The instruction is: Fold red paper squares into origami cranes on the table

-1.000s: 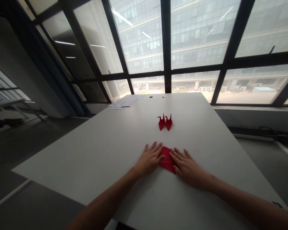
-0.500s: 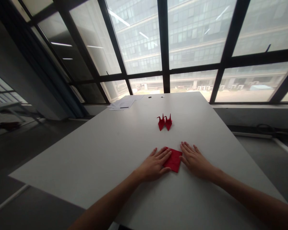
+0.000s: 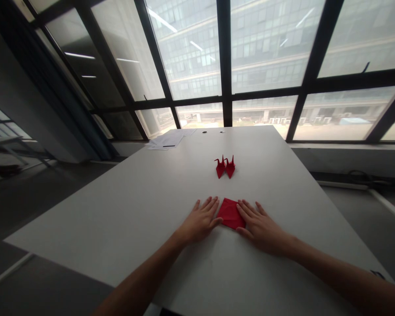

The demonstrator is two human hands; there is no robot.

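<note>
A folded square of red paper (image 3: 230,214) lies flat on the white table between my hands. My left hand (image 3: 199,221) rests flat at the paper's left side, fingers stretched out, with the thumb at its lower left edge. Over the right edge of the paper lies my right hand (image 3: 258,226), fingers extended and the thumb at the lower right corner. Part of the paper is hidden under the right fingers. Beyond the paper, two red origami cranes (image 3: 225,167) stand side by side.
The white table (image 3: 134,206) stretches away to tall dark-framed windows (image 3: 227,66). Loose white sheets (image 3: 166,139) with a dark pen (image 3: 169,146) on them lie at its far left. A dark curtain (image 3: 69,105) hangs at the left.
My left hand has slid left, off most of the red paper. My right hand has moved left onto its right edge, and the paper has shifted slightly left and turned.
</note>
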